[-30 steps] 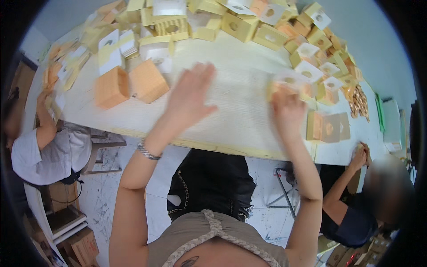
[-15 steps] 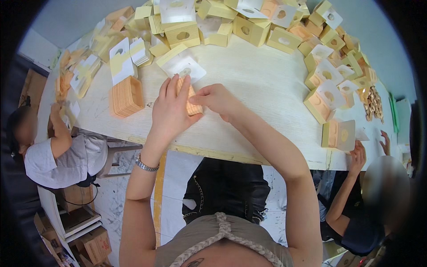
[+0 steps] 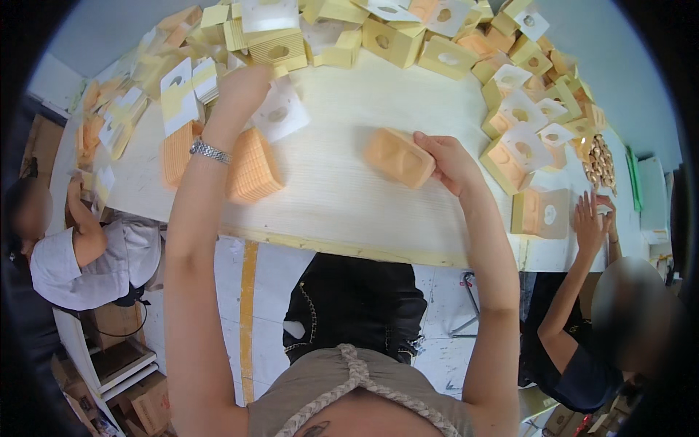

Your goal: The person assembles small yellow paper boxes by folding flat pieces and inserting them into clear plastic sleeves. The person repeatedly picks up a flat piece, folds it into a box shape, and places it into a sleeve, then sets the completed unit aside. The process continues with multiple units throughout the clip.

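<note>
My right hand (image 3: 448,164) pinches the end of a peach-orange moulded tray (image 3: 399,158), held over the middle of the table and smeared by motion. My left hand (image 3: 246,89) is at the far left, fingers curled at the yellow edge of a box (image 3: 280,113). Its white flap with a cut-out shows beside the hand; the fingertips are hidden. Under my left forearm, a stack of orange trays (image 3: 253,167) leans on the table, with another tray stack (image 3: 176,154) left of it.
Yellow boxes (image 3: 451,57) crowd the back of the white table (image 3: 335,211). Open boxes with trays (image 3: 510,162) line the right, near small gold pieces (image 3: 599,164). A person (image 3: 582,364) works at the right; another person (image 3: 95,255) sits at the left.
My hands have parted. The right has carried a single tray to the right; the left has left the tray stack standing and reached away to the box. The view has shifted slightly.
</note>
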Demonstrator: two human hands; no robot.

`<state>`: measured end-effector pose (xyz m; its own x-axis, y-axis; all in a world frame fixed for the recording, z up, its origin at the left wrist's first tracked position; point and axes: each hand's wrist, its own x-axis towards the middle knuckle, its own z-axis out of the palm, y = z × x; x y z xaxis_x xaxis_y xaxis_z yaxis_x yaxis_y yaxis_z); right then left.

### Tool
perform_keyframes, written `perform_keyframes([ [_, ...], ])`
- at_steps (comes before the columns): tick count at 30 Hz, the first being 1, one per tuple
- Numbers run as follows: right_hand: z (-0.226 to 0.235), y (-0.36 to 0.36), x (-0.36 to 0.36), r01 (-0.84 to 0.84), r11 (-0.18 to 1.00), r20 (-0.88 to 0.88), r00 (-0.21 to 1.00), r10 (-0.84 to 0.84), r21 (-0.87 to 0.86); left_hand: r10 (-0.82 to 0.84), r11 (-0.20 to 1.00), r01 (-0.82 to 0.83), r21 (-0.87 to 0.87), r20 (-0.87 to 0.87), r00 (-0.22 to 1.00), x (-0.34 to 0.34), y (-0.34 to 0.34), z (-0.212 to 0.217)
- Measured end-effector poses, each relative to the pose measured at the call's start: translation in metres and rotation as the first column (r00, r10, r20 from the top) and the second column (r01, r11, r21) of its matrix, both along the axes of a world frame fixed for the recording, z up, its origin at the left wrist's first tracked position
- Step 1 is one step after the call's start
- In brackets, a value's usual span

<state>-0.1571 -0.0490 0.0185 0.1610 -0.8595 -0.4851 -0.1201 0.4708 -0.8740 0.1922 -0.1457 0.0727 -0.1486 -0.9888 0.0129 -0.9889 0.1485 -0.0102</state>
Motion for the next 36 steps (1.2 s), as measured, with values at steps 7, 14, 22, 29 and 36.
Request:
perform_keyframes([
  [7,-0.013,0.042,0.000,-0.437,0.548,-0.701,0.425,-0.573,-0.713,0.010,0.998,-0.020,-0.052,-0.175,0.984,-0.104,0.047,-0.014],
  [14,-0.027,0.052,-0.014,-0.557,0.534,-0.735,0.223,-0.641,-0.635,0.089,0.990,-0.123,-0.069,-0.367,0.926,-0.118,0.112,-0.055],
  [22,0.040,0.116,0.014,0.149,0.521,0.096,0.987,-0.127,-0.841,-0.272,0.960,0.193,-0.203,-0.839,0.471,-0.102,0.136,-0.088],
  [29,0.008,0.115,0.063,-0.051,0.571,-0.068,0.998,-0.008,-0.819,-0.049,0.815,0.533,0.228,-0.890,0.454,-0.113,0.146,-0.057],
  [36,0.047,0.131,0.018,-0.612,0.553,-0.764,0.642,-0.070,-0.565,-0.097,0.831,0.475,0.289,-0.766,0.636,-0.119,0.157,-0.064],
])
